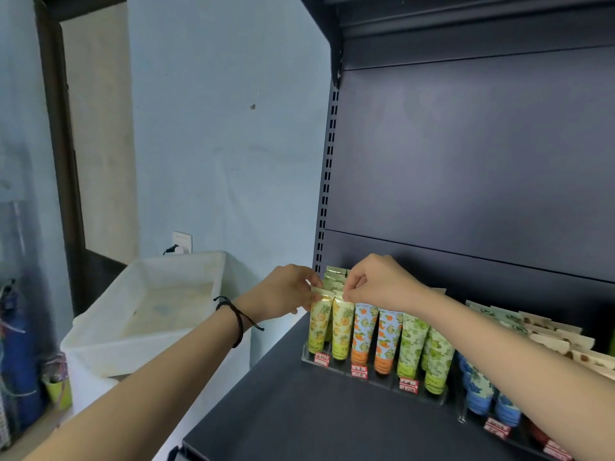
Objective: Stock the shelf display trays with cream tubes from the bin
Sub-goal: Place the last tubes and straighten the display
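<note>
Your left hand (286,291) pinches the flat crimped top of the front yellow pineapple-print cream tube (318,326) in the outermost lane. Your right hand (376,284) pinches the crimp of its yellow twin (343,329) just beside it. Both tubes stand cap-down in the clear acrylic display tray (379,377) on the dark metal shelf (299,420), leaning on the row behind. Gripping at the top likely lets you square them without disturbing the 2 orange-print tubes (364,331) alongside. The white plastic bin (109,354) to your left shows only bare floor, so stocking looks nearly finished.
</note>
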{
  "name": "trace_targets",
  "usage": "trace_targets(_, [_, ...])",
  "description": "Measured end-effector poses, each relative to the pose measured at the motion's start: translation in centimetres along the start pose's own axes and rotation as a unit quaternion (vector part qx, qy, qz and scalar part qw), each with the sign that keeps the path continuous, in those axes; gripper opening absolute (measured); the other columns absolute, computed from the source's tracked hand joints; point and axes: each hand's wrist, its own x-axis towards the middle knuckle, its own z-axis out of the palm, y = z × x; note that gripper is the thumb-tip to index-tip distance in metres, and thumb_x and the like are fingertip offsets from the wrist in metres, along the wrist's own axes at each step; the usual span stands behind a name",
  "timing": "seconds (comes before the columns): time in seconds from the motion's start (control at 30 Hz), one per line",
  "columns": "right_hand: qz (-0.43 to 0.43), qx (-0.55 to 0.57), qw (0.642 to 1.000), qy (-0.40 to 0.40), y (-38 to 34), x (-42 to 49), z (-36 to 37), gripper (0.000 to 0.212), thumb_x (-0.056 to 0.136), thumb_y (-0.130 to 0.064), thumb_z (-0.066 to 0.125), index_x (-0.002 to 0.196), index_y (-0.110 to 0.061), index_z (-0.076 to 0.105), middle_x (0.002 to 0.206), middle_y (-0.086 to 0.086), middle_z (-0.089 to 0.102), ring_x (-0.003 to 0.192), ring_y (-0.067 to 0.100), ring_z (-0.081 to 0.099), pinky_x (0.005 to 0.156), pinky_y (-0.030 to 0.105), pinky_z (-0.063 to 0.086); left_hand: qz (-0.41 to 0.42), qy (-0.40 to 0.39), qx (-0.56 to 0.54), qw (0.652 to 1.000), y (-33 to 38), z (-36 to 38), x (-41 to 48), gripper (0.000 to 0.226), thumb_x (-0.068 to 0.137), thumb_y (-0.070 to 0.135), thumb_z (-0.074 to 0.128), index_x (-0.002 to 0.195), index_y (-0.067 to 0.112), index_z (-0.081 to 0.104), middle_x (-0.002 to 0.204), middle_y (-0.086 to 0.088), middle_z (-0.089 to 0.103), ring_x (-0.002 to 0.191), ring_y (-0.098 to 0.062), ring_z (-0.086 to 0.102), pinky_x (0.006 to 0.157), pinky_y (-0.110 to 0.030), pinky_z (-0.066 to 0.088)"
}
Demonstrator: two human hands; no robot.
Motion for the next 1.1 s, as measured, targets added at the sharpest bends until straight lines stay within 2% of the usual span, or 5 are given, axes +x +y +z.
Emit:
trace_targets(0.27, [0.002,-0.013,1.0,-0.016,0.1,0.1,-0.5,0.007,0.078,-0.026,0.075,0.076,-0.019,0.077,0.075,-0.012,0.071,0.075,0.008,0.067,0.076,0.036,0.058,-0.002,-0.007,-0.017,1.0,-0.1,-0.2,-0.1,0.009,0.087,0.021,0.064,0.095,0.016,0.062,0.088,-0.015,0.072,0.078,-0.016,0.063,0.065,-0.029,0.051])
trace_targets(0.57, [0.057,0.032,0.994,0.083,1.7,3.0,-5.9,0.007,0.086,-0.016,0.066,0.081,-0.015,0.071,0.078,-0.001,0.07,0.058,0.009,0.055,0.042,0.012,0.037,-0.002,0.016,0.001,1.0,-0.2,-1.5,0.0,0.034,0.093,0.047,0.045,0.101,0.02,0.062,0.092,0.004,0.07,0.079,-0.014,0.069,0.065,-0.029,0.055])
trace_targets(0.83, [0.056,-0.092,0.994,-0.017,3.5,6.9,-3.6,0.016,0.078,-0.027,0.077,0.088,-0.016,0.077,0.085,-0.006,0.072,0.084,0.013,0.066,0.079,0.031,0.056,0.007,0.09,-0.038,0.995,0.9,-2.0,6.0,0.022,0.09,0.008,0.053,0.109,0.008,0.065,0.108,-0.009,0.067,0.09,-0.016,0.06,0.066,-0.021,0.05])
trace_targets(0.93, [0.058,-0.119,0.99,-0.055,3.8,7.6,-2.6,0.021,0.077,-0.03,0.077,0.09,-0.014,0.077,0.088,-0.003,0.073,0.085,0.017,0.067,0.077,0.034,0.056,-0.016,0.08,-0.05,0.995,1.0,-1.0,7.8,0.025,0.089,0.008,0.057,0.113,0.007,0.065,0.117,-0.011,0.065,0.108,-0.023,0.059,0.085,-0.029,0.048])
trace_targets(1.1, [0.055,-0.144,0.987,-0.055,4.1,8.0,-1.8,0.01,0.078,-0.016,0.072,0.086,-0.015,0.077,0.089,-0.003,0.074,0.085,0.021,0.07,0.079,0.039,0.059,-0.033,0.07,-0.047,0.996,0.5,0.2,9.0,0.024,0.089,0.007,0.057,0.112,0.006,0.066,0.115,-0.011,0.065,0.095,-0.016,0.054,0.076,-0.022,0.042])
